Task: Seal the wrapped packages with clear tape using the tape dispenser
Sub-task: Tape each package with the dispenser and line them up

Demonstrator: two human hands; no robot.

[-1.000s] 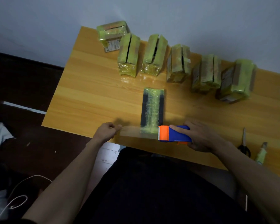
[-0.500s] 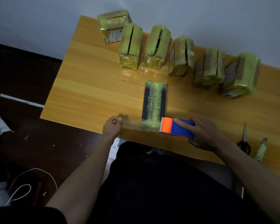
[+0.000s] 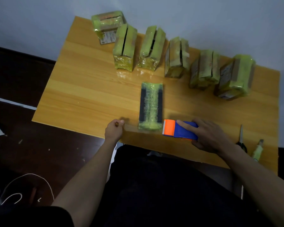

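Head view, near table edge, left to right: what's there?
Left hand → tape strip → flat package → dispenser → right hand → scissors → knife.

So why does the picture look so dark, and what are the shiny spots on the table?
Head view: the lighting is dim, so the floor and lap go nearly black. The orange wooden table shows glossy reflections just in front of the yellow-green wrapped packages. The table edges look bent by the wide-angle lens, and the flat wrapped package looks slightly blurred.

Wooden table against pale wall; dark floor, dim light.
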